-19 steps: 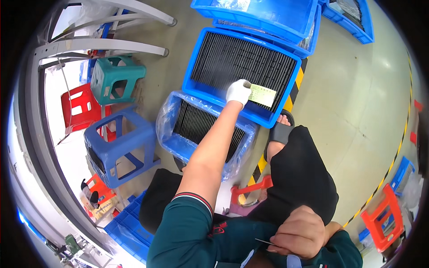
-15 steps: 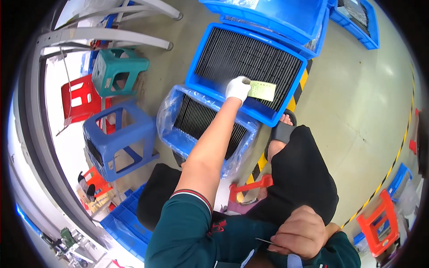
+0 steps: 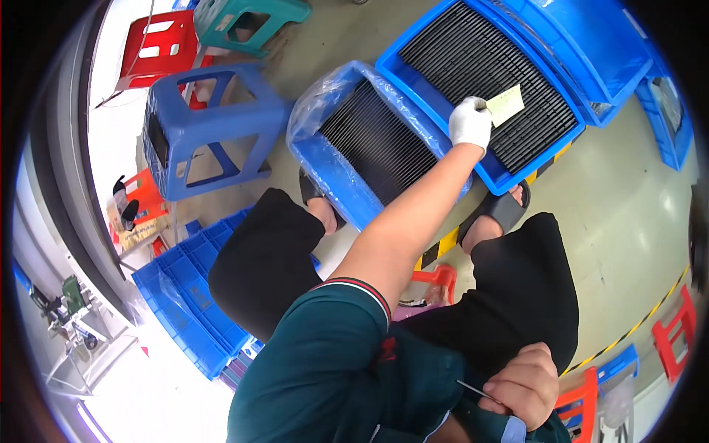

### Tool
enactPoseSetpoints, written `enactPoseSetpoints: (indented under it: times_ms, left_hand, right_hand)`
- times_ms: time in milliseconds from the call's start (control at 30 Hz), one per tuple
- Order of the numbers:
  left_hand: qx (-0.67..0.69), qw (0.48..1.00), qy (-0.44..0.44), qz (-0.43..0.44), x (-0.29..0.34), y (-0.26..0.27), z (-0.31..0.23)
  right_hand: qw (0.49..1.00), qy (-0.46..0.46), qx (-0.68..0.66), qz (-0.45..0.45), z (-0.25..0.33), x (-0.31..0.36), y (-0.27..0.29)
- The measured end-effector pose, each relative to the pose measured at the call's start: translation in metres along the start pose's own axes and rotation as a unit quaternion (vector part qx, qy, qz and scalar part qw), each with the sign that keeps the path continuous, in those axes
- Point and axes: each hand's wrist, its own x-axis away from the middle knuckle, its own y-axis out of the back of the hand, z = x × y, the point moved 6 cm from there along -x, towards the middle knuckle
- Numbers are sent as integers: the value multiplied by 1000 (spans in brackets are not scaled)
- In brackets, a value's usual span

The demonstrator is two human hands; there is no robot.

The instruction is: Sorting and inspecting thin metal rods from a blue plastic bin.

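My left hand (image 3: 470, 125), in a white glove, pinches the edge of a pale yellow paper slip (image 3: 507, 106). It holds the slip above the near side of a blue crate (image 3: 543, 160) filled with rows of thin black strips (image 3: 473, 48). Under my left forearm stands a second blue crate (image 3: 334, 179), lined with clear plastic, with more black strips (image 3: 380, 136) in it. My right hand (image 3: 523, 385) is bare and closed close to my body. From its fingers sticks a thin, pointed metal tool (image 3: 470, 387); its exact kind is hidden.
More blue crates (image 3: 591, 55) are stacked at the far right. A blue stool (image 3: 214, 122), a green stool (image 3: 251, 18) and a red stool (image 3: 159, 48) stand on the left. Blue crates (image 3: 196, 295) lie at lower left. My feet flank the plastic-lined crate.
The whole view has shifted, so both crates now appear farther right. My left hand still holds the slip, which has tilted upward. The right hand stays closed near my body.
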Motion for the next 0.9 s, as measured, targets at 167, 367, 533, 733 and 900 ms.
enactPoseSetpoints:
  times_ms: [167,367,533,733,900]
  left_hand:
    - [88,995,34,33,-2,6,23]
    - [272,945,165,79,10,49,28]
    - [529,800,278,63,11,117,104]
    - [518,771,335,-157,-9,263,276]
    - [375,699,478,-377,27,233,299]
  right_hand:
    - [1000,-7,-2,17,2,0,-6]
    - [1000,3,-11,26,2,-3,-7]
    - [999,21,-15,33,4,-7,-11]
    - [996,31,-57,57,14,-14,-18]
    - [997,-7,3,77,2,-12,-23]
